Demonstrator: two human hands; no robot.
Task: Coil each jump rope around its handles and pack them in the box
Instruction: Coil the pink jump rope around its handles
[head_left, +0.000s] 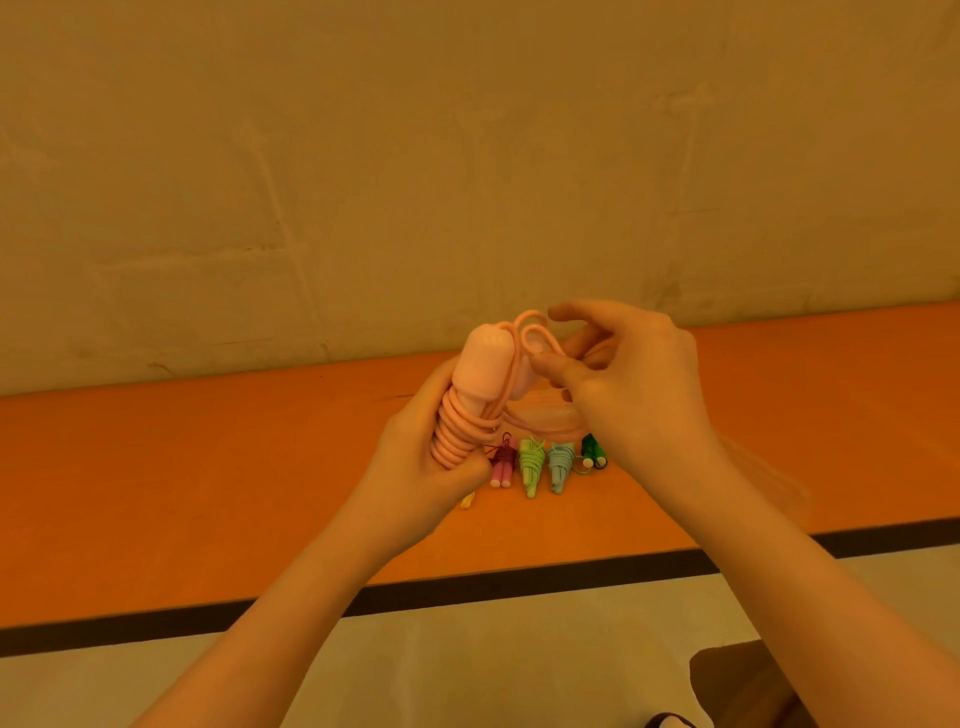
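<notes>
My left hand grips a pale pink jump rope by its handles, held upright above the table, with several turns of cord wound around the lower part. My right hand pinches a loose loop of the same pink cord beside the handle tops. On the orange table behind my hands lie coiled ropes in a row: a maroon and pink one, a light green one, a light blue one and a dark green one. A clear plastic box is partly hidden behind my right hand.
A plastered wall rises right behind the table. The table's dark front edge runs across the view, with pale floor below it. A brown cardboard piece shows at the bottom right. A yellow bit peeks out under my left hand.
</notes>
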